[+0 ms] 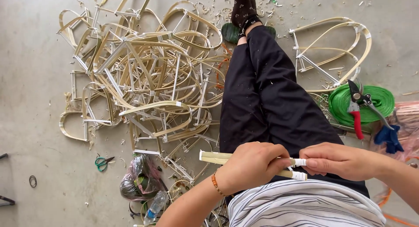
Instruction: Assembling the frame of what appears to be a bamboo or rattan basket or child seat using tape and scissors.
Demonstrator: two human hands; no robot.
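Bare concrete floor (35,69) everywhere, littered with shavings, and the person is sitting right on it with legs in black trousers (266,96) stretched out. Progress looks pretty far along I'd say: a big tangled pile of finished bamboo frames (148,78) covers the floor toward the top left, and 1 more curved frame (331,52) lies apart near the top right, so plenty is done, but the piece in hand is only a couple of loose strips with tape at 1 end, nowhere near a bent frame yet. Those bamboo strips (218,157) sit across the lap, near the bottom edge of the view. The left hand (251,166) is clenched around their middle, and the right hand (340,160) pinches the white tape (299,162) wrapped at the right end, both hands touching the strips and almost touching each other. Red-handled pruning shears (358,109) rest on a coil of green strapping (362,102) at the right, well apart from the hands. Small green scissors (103,162) lie on the floor off to the left, beside a plastic bag (137,181) and a bottle (155,206).
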